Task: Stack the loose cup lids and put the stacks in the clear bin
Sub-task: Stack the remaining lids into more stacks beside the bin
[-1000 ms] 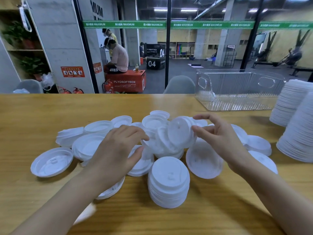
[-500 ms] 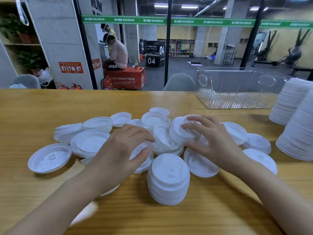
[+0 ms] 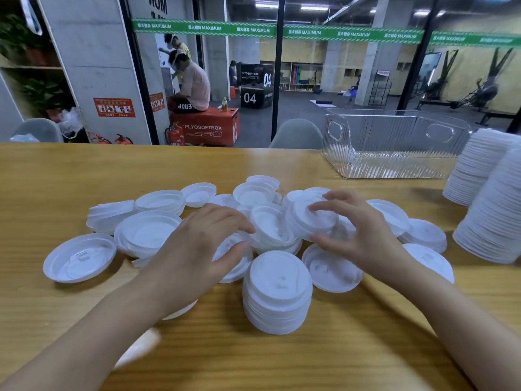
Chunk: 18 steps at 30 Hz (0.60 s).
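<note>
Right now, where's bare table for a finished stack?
Free: wooden table nearside of the short white plastic lid stack, between the forearms; also the far-left strip behind the loose white lids. Crowded: that pile's centre, and the right edge by tall white lid stacks.

I see bare table [image 3: 338, 356] along the near edge, loose lids [image 3: 146, 235] crowding mid-table, tall stacks [image 3: 496, 215] blocking the right edge
</note>
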### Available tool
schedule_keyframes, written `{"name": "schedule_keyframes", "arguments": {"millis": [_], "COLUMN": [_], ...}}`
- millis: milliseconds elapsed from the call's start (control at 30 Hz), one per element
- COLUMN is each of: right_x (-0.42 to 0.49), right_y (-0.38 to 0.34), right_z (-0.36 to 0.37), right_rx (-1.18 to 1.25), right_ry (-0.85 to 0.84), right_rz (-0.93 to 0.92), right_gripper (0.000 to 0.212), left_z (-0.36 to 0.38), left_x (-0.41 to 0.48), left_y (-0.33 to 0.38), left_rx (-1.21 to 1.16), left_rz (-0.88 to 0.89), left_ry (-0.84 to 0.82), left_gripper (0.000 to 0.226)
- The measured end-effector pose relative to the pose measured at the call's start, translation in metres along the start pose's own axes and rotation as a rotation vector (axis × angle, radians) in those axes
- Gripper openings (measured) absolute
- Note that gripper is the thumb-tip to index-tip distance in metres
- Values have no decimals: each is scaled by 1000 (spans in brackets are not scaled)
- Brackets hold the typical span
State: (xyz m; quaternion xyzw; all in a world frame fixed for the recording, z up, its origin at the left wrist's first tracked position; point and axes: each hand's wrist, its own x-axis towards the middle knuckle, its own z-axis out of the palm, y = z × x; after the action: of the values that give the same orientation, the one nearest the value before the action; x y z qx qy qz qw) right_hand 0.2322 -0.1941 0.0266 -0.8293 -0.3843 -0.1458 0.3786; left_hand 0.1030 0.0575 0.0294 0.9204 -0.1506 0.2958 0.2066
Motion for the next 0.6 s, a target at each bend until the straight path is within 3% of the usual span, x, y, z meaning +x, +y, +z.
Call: {"name": "schedule_keyframes", "arguments": {"millis": [167,400,600], "right_x": [-2,-7,-20], "right_y": [-1,-12,-18], "right_z": [-6,-12,-21], "right_rx": [4,3,-11], "right_ry": [60,-4,43], "right_rz": [78,108,73], "right_gripper": [37,37,33], "left_z": [2,1,9], "left_x": [-1,-12,-36], "left_y": [4,25,44], "left_rx": [-24,-180,-216], "left_rz": [-13,-50,-160], "left_ry": [49,117,-38], "left_gripper": [33,22,39]}}
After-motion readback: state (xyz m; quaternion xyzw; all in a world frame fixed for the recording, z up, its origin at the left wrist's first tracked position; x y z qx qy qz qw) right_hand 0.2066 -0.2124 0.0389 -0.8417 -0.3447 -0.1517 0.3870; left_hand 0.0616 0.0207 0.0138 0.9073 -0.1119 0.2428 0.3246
